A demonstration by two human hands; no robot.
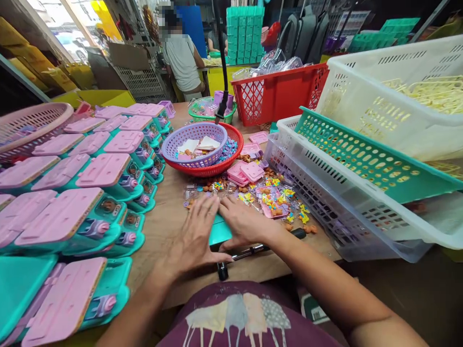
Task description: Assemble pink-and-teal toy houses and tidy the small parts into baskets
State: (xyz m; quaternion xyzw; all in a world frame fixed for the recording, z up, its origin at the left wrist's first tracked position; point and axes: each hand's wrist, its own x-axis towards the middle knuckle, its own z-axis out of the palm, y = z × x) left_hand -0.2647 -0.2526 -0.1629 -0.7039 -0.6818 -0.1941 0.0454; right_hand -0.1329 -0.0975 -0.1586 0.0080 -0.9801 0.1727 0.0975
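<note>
A teal plastic piece [219, 232] sits at the table's front edge, largely hidden beneath both hands. My left hand [195, 231] lies along its left side, fingers reaching over the far end and thumb at the near end. From the right, my right hand [246, 224] spans it the same way, its fingertips meeting the left ones. A hammer-like tool [249, 252] with a metal shaft and black ends rests just in front of the hands. Small bagged yellow-and-blue pieces [287, 195], brown figures [310, 229] and pink plastic trays [246, 172] are strewn beyond.
Stacked teal cases with pink lids [104, 169] fill the left side. Behind my hands, a purple basket [195, 137] is nested in a red one [237, 154]. White crates [333, 188] and a teal perforated basket [361, 156] crowd the right. A person [183, 58] sits at the back.
</note>
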